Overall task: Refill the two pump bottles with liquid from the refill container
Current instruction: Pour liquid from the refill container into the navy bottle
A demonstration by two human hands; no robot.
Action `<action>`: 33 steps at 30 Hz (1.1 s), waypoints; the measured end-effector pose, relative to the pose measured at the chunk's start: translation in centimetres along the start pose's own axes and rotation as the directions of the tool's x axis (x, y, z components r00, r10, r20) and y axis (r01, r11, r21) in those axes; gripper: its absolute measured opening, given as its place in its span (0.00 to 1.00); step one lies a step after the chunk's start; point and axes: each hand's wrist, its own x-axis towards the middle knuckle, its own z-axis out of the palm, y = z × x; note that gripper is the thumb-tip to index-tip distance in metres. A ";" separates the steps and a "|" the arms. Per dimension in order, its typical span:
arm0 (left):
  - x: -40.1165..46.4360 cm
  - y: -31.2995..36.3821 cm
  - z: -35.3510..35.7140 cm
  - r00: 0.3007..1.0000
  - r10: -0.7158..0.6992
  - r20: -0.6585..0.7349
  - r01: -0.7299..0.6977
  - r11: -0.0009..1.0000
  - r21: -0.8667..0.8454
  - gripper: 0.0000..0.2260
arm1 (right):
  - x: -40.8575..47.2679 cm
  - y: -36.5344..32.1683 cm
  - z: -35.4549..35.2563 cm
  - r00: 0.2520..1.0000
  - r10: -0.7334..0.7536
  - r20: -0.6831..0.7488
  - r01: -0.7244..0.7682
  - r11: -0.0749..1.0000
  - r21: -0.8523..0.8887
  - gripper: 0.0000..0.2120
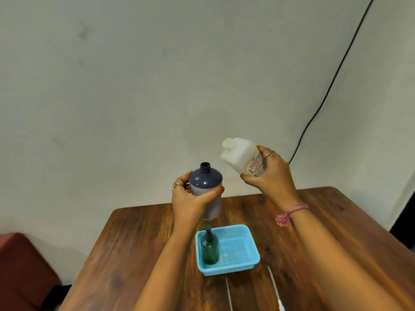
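My left hand point(190, 198) grips a dark blue-grey bottle point(206, 179) with a pale label, held upright above the table with its neck open and no pump on it. My right hand point(268, 173) holds the white refill container point(241, 157) higher up and to the right. The container leans left, its spout toward the bottle but apart from it. A green pump bottle point(210, 246) with its pump fitted stands in the left side of a light blue basket point(252, 243) on the wooden table point(134, 243).
Two thin white tubes point(275, 286) lie on the table in front of the basket. A reddish seat point(22, 265) sits at the lower left. A black cable point(332, 81) runs down the pale wall behind the table's right side.
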 end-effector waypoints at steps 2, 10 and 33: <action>-0.5 -0.6 -0.7 1.000 -0.017 0.014 0.017 1.000 0.007 0.36 | -0.9 -0.1 0.6 0.998 0.070 -0.004 -0.069 0.996 0.051 0.32; -3.6 -4.9 -3.6 0.986 -0.096 0.137 0.087 0.994 0.071 0.35 | -6.8 0.3 3.9 0.952 0.305 0.035 -0.307 0.941 0.142 0.31; -15.4 -19.6 -8.3 0.859 -0.424 0.287 0.384 0.904 0.186 0.37 | -27.8 5.2 10.5 0.626 0.778 -0.056 -0.766 0.627 0.143 0.35</action>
